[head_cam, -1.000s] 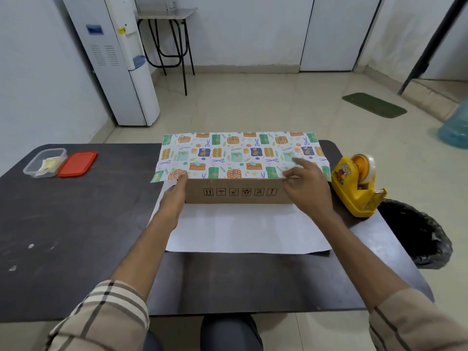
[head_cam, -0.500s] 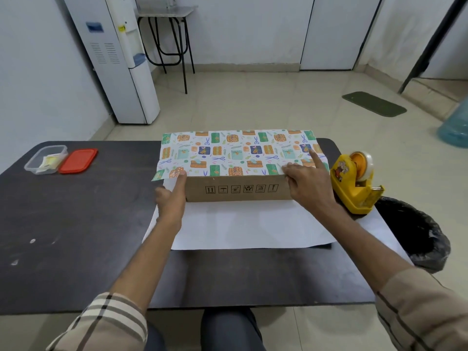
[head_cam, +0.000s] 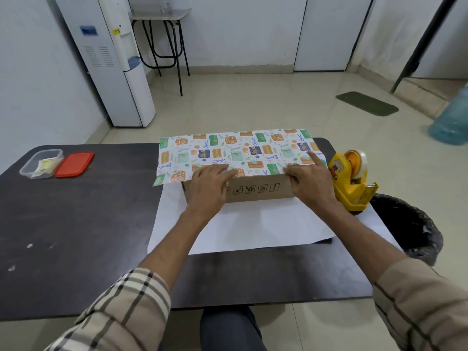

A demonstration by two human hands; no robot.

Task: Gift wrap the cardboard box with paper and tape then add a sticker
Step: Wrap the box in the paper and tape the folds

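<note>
A brown cardboard box [head_cam: 258,190] stands on the white underside of the wrapping paper [head_cam: 253,229] on the dark table [head_cam: 76,224]. The paper's patterned far flap [head_cam: 235,150] is folded over the box top and overhangs on the left. My left hand [head_cam: 210,186] lies flat on the box's near top edge, fingers pressing the patterned flap. My right hand [head_cam: 307,181] presses the flap at the box's right near corner, index finger stretched out along the top. A yellow tape dispenser [head_cam: 350,178] stands just right of the box.
A clear plastic container [head_cam: 41,163] with small items and its red lid [head_cam: 74,164] lie at the table's far left. A black-lined bin [head_cam: 410,224] sits off the table's right edge. A water dispenser [head_cam: 111,59] and a stool [head_cam: 162,39] stand on the floor beyond.
My left hand moved right from the box's left end onto the near top edge toward the middle. My right hand stays at the right corner.
</note>
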